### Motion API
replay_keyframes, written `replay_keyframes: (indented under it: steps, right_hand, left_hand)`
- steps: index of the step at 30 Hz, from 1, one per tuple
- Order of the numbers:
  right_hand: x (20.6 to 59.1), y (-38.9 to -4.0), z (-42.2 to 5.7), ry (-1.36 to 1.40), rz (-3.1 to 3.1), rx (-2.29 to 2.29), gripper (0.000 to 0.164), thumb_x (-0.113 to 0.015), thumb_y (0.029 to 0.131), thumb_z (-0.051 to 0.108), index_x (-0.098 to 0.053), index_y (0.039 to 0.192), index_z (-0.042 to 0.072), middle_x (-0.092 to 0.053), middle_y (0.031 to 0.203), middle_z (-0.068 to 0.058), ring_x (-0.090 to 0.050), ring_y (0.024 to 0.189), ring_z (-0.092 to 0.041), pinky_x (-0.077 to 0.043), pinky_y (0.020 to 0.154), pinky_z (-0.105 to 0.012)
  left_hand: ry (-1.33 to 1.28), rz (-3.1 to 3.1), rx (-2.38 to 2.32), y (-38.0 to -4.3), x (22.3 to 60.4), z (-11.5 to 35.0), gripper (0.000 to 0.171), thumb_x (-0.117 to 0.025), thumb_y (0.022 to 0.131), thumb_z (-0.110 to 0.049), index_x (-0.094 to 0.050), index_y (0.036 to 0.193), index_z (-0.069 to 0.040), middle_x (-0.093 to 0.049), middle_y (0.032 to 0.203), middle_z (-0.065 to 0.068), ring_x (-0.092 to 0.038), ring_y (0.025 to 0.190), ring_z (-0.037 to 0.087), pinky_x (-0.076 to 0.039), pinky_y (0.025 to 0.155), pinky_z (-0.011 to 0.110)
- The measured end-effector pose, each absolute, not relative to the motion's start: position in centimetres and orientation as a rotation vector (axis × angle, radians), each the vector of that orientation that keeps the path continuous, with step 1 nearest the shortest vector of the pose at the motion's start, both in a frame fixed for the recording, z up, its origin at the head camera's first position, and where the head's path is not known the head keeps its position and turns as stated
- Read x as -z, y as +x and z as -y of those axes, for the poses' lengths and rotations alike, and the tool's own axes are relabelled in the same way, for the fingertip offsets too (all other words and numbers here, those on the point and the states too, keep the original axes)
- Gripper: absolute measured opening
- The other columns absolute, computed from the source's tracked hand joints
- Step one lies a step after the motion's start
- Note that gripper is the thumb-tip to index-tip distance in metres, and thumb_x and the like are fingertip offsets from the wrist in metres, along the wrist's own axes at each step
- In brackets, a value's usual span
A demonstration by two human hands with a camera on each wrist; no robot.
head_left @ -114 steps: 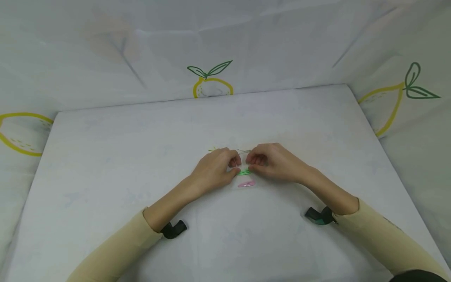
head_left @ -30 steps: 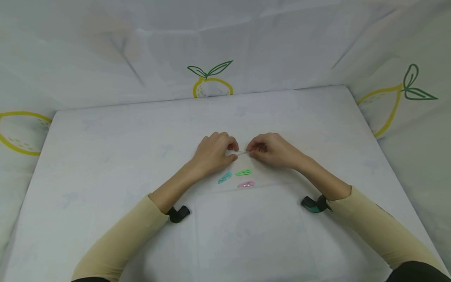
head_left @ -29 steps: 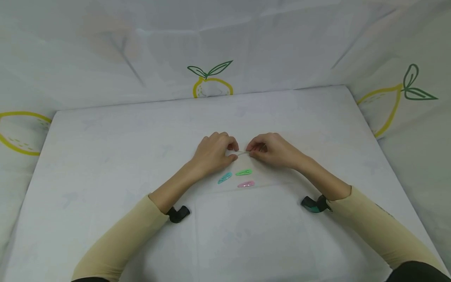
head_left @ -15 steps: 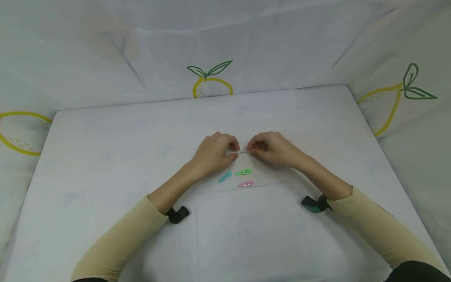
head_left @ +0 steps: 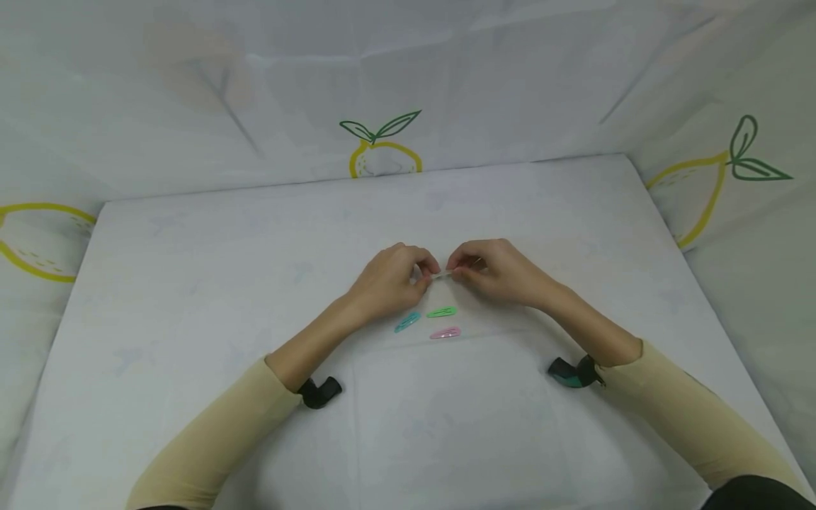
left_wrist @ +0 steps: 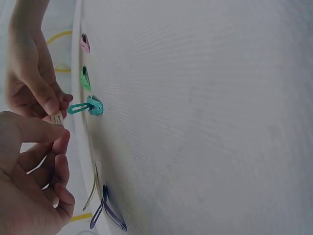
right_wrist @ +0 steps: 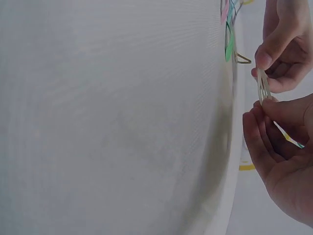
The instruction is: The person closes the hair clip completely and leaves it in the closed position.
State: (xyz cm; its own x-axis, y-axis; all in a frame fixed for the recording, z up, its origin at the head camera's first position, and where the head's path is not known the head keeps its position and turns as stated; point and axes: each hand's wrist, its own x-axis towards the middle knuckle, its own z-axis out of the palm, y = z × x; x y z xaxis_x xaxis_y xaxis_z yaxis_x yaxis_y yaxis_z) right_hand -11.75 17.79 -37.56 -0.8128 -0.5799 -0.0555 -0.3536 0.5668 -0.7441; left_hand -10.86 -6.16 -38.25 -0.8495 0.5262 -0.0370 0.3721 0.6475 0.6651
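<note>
A cream-white snap hair clip [right_wrist: 263, 88] spans the small gap between my two hands above the table. My left hand [head_left: 390, 283] pinches one end of it between thumb and index finger. The other end sits in the pinch of my right hand [head_left: 500, 273]. Nearer the person, a teal clip [head_left: 406, 322], a green clip [head_left: 441, 312] and a pink clip [head_left: 445, 332] lie on the cloth. In the left wrist view, the teal clip stands snapped open. A purple clip [left_wrist: 108, 213] and a yellowish clip [left_wrist: 91, 188] also show there, hidden behind my left hand in the head view.
The white-covered table [head_left: 440, 425] fills the middle of the head view. White cloth walls with lemon prints [head_left: 385, 157] stand round its back and sides. Black wrist camera mounts [head_left: 321, 392] hang below both forearms, close over the table.
Since the oldest frame my hands have moved farther back, uncovering the teal and green clips. Over the last second the cream clip's spread strands have come together, and my left fingers have drawn nearer the right.
</note>
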Motion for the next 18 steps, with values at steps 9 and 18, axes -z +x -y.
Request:
replay_keyframes:
  steps: [9, 18]
  right_hand:
    - [37.25, -11.44, -17.89, -0.822, -2.485, 1.135, 0.012, -0.068, 0.102, -0.004, -0.076, 0.108, 0.001, -0.078, 0.105, -0.01, -0.073, 0.1, -0.022, -0.062, 0.099, -0.045]
    - [37.14, -11.31, -17.75, -0.827, -2.492, 1.109, 0.011, -0.069, 0.102, -0.002, -0.077, 0.108, 0.002, -0.079, 0.103, -0.008, -0.074, 0.098, -0.019, -0.063, 0.094, -0.04]
  left_hand:
    - [0.722, -2.62, -1.035, -10.64, 38.01, 6.23, 0.023, -0.065, 0.096, -0.001, -0.081, 0.109, -0.011, -0.08, 0.1, 0.001, -0.061, 0.093, 0.02, -0.046, 0.082, 0.031]
    - [0.719, -2.625, -1.037, -10.47, 38.07, 6.21, 0.023, -0.063, 0.094, 0.001, -0.081, 0.104, -0.009, -0.08, 0.1, 0.002, -0.062, 0.094, 0.021, -0.047, 0.084, 0.033]
